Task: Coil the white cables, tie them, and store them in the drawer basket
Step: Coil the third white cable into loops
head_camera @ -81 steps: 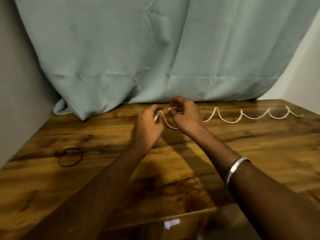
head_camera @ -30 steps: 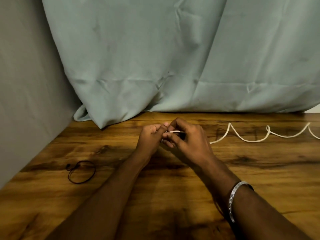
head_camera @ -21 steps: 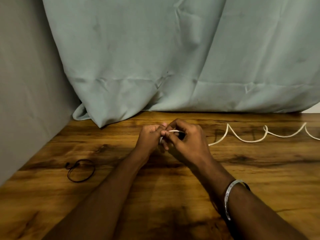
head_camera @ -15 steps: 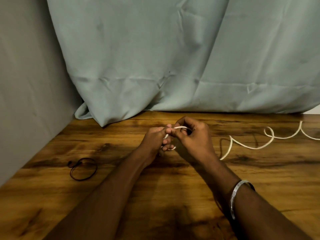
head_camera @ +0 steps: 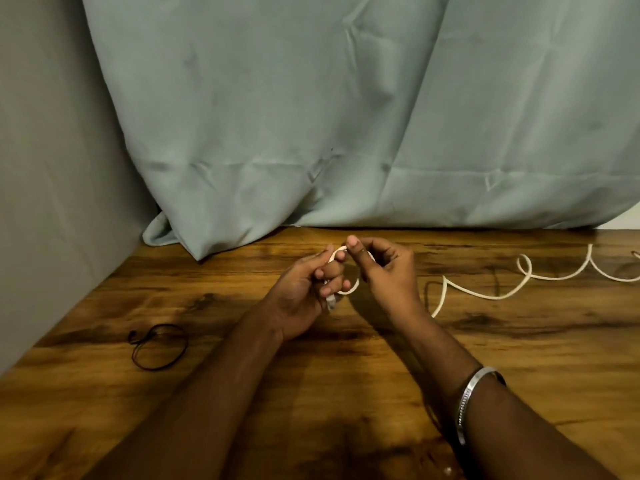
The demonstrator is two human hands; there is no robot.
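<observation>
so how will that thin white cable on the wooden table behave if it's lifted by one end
The thin white cable is probably floppy: it lies in loose waves. It likely keeps some springy curl, so loops may pop open. It looks light, since the left hand and right hand bend it easily.

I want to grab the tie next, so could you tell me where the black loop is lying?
The black loop lies flat on the wooden table, left of the left hand, near the grey wall.
</observation>
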